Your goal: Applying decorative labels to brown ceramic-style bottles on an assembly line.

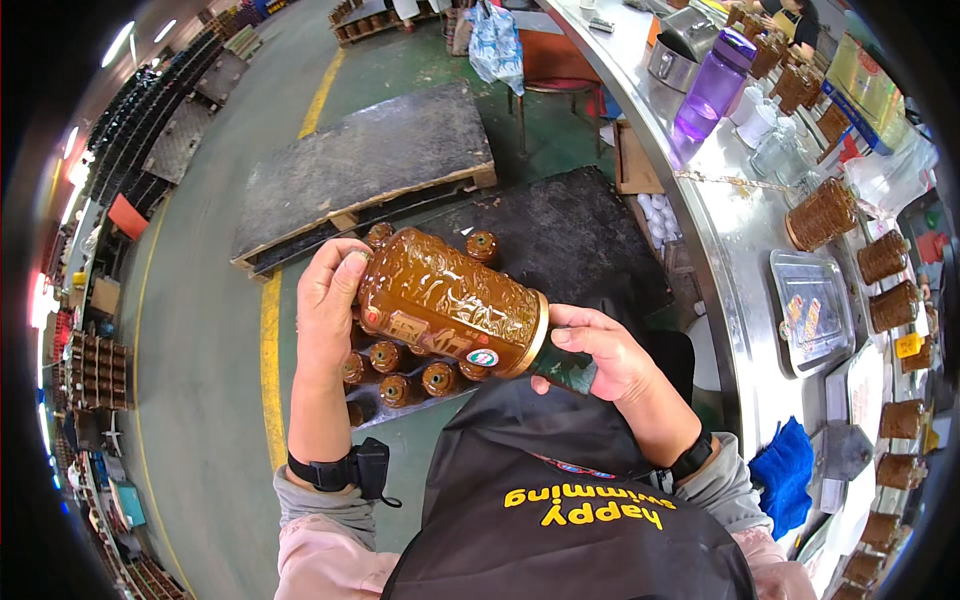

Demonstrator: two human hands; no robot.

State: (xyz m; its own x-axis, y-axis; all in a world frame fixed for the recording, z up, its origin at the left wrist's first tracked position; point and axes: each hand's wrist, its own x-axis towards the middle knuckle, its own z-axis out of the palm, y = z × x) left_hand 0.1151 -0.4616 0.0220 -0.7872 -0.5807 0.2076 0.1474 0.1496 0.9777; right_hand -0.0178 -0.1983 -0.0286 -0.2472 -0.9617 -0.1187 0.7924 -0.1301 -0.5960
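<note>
A large glossy brown bottle [455, 290] with embossed sides and a label lies tilted across the middle, between my two hands. My left hand [330, 285] is closed round its left end, with the thumb on top. At the other end is a gold band, and past it a dark green piece [566, 368] that my right hand [608, 352] grips, fingers wrapped around it. Whether that piece is a cap or a cloth I cannot make out. Below the bottle, several similar brown bottles [438, 378] stand upright on a low dark platform, partly hidden by my arms and the held bottle.
A steel worktable [728, 300] runs along my right, bearing a purple water bottle [715, 85], a clear plastic tray [812, 320], a blue cloth [785, 475] and several brown bottles [822, 215]. Ahead lies a dark pallet [360, 160]. A person [795, 25] is at the far right.
</note>
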